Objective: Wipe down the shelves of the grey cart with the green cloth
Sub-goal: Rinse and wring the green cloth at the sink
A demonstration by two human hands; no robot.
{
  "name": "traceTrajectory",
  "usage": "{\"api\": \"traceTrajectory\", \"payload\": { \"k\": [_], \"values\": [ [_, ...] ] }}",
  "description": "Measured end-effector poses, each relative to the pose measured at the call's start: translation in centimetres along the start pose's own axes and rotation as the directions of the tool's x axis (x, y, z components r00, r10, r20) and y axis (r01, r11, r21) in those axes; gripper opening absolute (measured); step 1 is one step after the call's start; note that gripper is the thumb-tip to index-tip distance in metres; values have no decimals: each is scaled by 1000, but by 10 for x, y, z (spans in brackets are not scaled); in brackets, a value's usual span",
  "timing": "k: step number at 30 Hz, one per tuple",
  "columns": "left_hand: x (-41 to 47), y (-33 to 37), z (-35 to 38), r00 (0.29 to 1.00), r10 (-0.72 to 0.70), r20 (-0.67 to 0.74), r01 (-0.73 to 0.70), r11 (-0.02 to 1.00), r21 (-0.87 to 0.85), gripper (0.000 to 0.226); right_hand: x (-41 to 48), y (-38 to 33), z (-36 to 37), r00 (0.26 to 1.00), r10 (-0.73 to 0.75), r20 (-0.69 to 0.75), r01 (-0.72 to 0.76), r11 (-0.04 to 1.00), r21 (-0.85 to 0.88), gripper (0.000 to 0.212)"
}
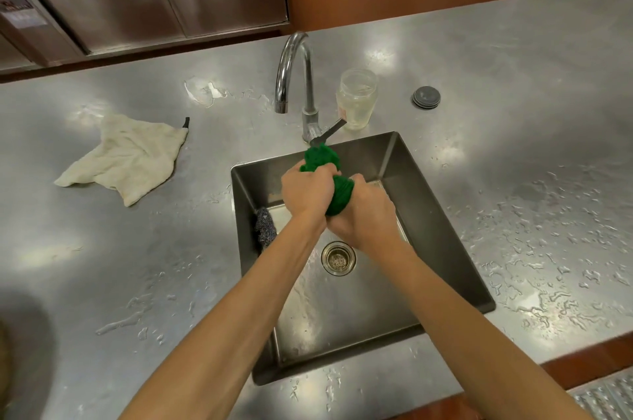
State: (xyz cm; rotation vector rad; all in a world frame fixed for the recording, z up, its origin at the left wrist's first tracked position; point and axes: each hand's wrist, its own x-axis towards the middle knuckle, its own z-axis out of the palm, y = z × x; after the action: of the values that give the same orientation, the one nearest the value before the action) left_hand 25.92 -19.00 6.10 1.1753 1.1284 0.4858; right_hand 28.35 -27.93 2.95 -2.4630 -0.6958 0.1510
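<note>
Above the sink (431, 224), my left hand (306, 193) and right hand (368, 217) both clamp fingers round the green cloth (320, 157), its twisted length running away from me, left hand farther.

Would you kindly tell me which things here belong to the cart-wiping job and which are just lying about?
Part of the job:
- green cloth, gripped by left hand and right hand over the sink

Lying about:
- beige cloth
- clear jar
- grey round cap
- metal scourer
- tap
</note>
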Motion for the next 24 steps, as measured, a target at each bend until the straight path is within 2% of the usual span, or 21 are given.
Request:
{"api": "traceTrajectory", "payload": {
  "k": [3,4,7,10,12,15,16,19,24],
  "values": [
    [-4,4,-2,988,142,64,-149,981,120,13,2,-3,-10,982,-164,94,161,986,45,25],
    [-6,6,-2,978,187,90,-200,966,167,9,2,-5,-13,979,-179,99,169,980,107,23],
    [-9,15,-1,929,318,190,-360,897,256,9,2,-9,-18,980,-144,138,93,942,323,22],
    [-10,24,-3,882,369,293,-446,854,267,12,3,-8,-22,970,-82,230,-54,847,529,33],
    [-10,27,-5,863,366,349,-464,847,261,21,2,-8,-22,953,-67,294,-138,772,621,33],
    [-9,32,-12,829,347,439,-462,867,187,10,-3,-13,-22,935,-86,343,-200,671,714,37],
    [-8,33,-14,819,345,458,-456,876,156,18,-4,-15,-22,929,-98,358,-215,645,733,36],
    [-4,36,-23,781,329,531,-428,901,71,40,-7,-21,-24,908,-145,394,-228,618,752,37],
    [-1,37,-35,703,319,635,-439,898,36,37,-16,-27,-23,883,-186,431,-261,568,781,35]
  ]
}}
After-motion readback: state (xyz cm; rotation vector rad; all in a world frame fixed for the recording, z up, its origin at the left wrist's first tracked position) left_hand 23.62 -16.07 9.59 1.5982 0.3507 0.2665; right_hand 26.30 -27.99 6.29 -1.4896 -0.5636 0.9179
